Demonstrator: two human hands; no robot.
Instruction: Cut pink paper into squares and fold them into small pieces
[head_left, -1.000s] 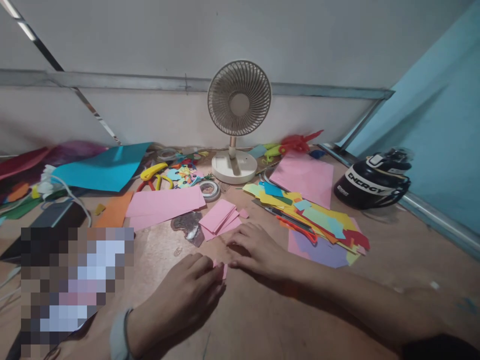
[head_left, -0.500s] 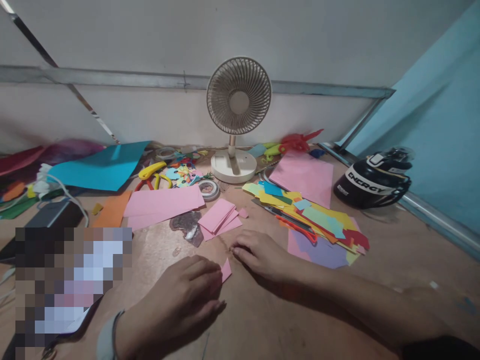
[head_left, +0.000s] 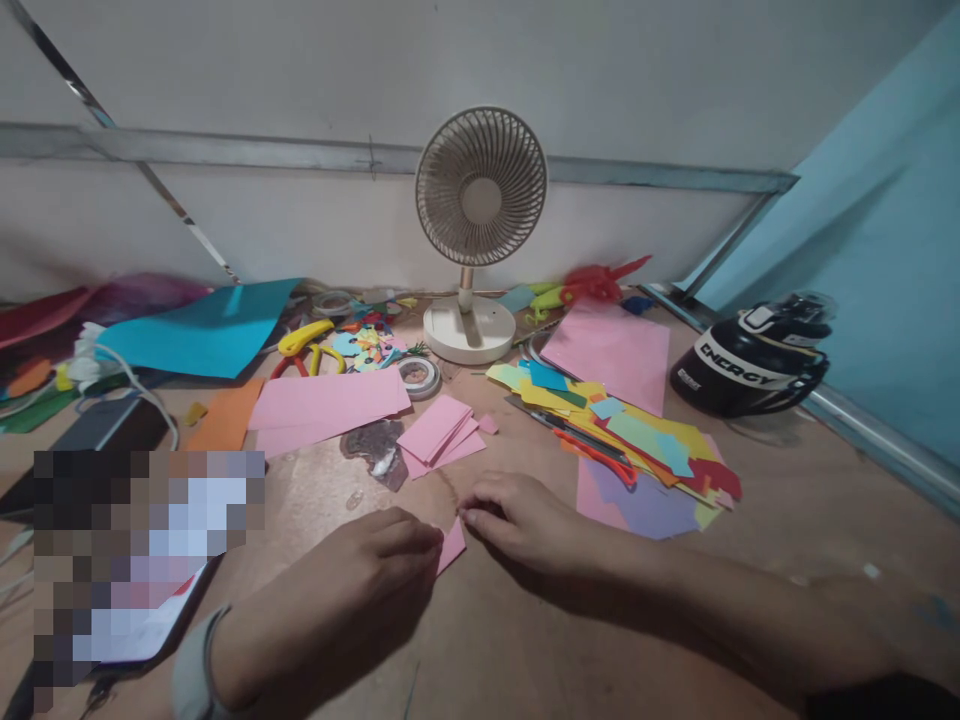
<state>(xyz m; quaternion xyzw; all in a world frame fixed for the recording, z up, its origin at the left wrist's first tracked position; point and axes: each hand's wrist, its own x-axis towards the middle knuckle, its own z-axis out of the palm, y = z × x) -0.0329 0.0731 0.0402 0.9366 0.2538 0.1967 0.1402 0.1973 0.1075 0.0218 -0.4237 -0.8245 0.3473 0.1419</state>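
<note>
A small folded piece of pink paper (head_left: pixel 451 549) lies between my two hands, low in the middle of the view. My left hand (head_left: pixel 367 565) is closed on its left side, the fingers curled over and hiding part of it. At the paper's top corner, the thumb and fingertips of my right hand (head_left: pixel 517 515) are pinched together. Just beyond the hands rests a stack of pink paper strips (head_left: pixel 439 432), with larger pink sheets (head_left: pixel 330 405) behind it to the left. Right of my right hand, orange-handled scissors (head_left: pixel 600 455) lie on coloured paper scraps (head_left: pixel 652 435).
A white fan (head_left: pixel 480 200) stands at the back, with a tape roll (head_left: pixel 418 378) before it. Yellow-handled pliers (head_left: pixel 307 345) lie near a blue sheet (head_left: pixel 210 330). A black jug (head_left: pixel 739 360) stands at right; a phone (head_left: pixel 142 640), partly blurred out, is at left.
My left hand has drawn its thumb in toward its fingers and shifted slightly up, uncovering more of the pink piece. My right fingertips have closed at its top corner.
</note>
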